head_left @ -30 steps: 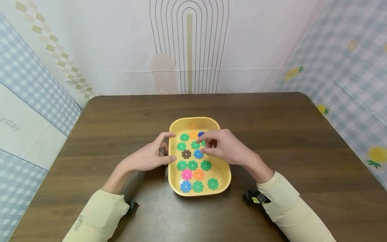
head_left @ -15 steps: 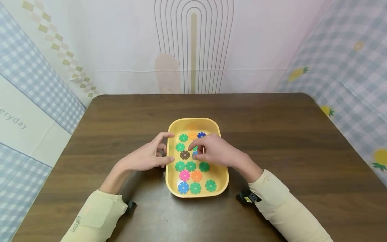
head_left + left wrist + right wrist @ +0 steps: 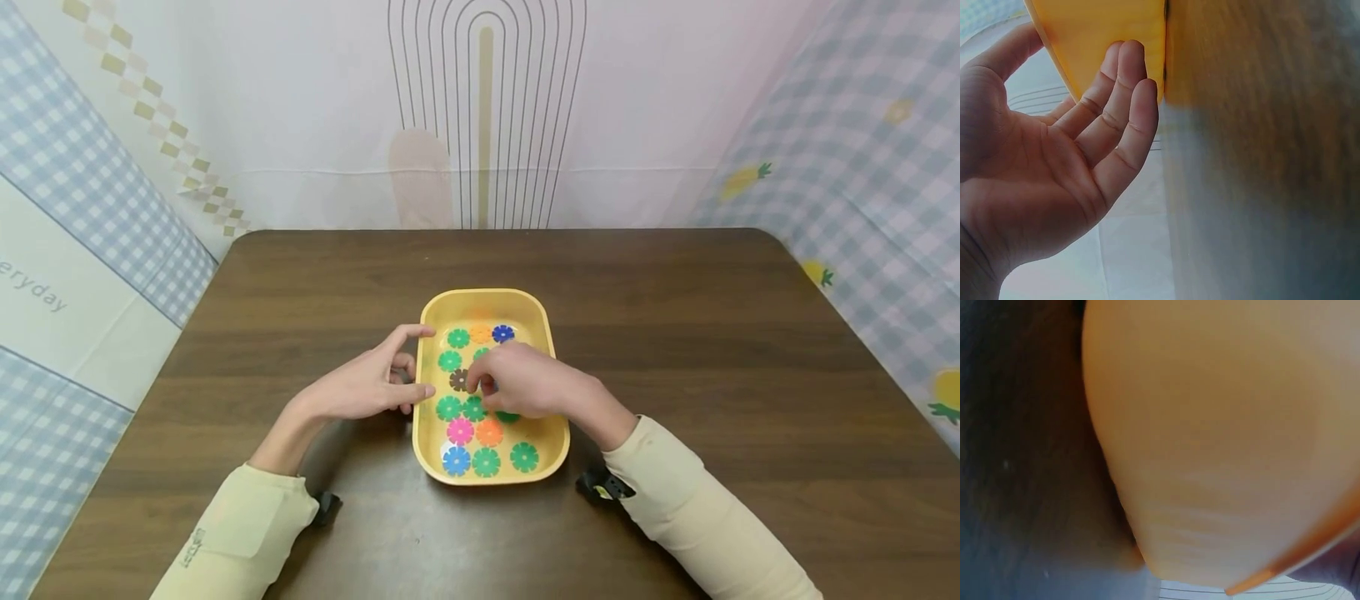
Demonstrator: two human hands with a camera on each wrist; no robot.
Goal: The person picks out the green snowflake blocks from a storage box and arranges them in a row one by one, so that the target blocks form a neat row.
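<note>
A yellow tray [image 3: 558,437] holds several flat, notched snowflake discs. My left hand [image 3: 365,382] holds the tray's left wall, thumb and index finger over the rim; the left wrist view shows the other fingers [image 3: 1141,115] along the outside wall. My right hand [image 3: 528,379] is inside the tray with bent fingers, index fingertip beside a brown snowflake disc [image 3: 458,380]. Its thumb is near a green snowflake disc [image 3: 473,408]. I see a gap between thumb and index finger, with no disc in it. Part of the discs is hidden under this hand. The right wrist view shows mainly the tray wall [image 3: 1210,456].
Around the tray spreads a dark wooden table [image 3: 675,333]. Pink [image 3: 460,431], orange [image 3: 490,432] and blue [image 3: 456,460] discs lie in the tray's near part, a dark blue disc [image 3: 503,333] in its far part. A patterned curtain [image 3: 315,100] hangs behind the table.
My right hand has moved left and nearer to me over the tray, now covering the middle blue disc and uncovering the dark blue one. The left hand keeps its place on the rim.
</note>
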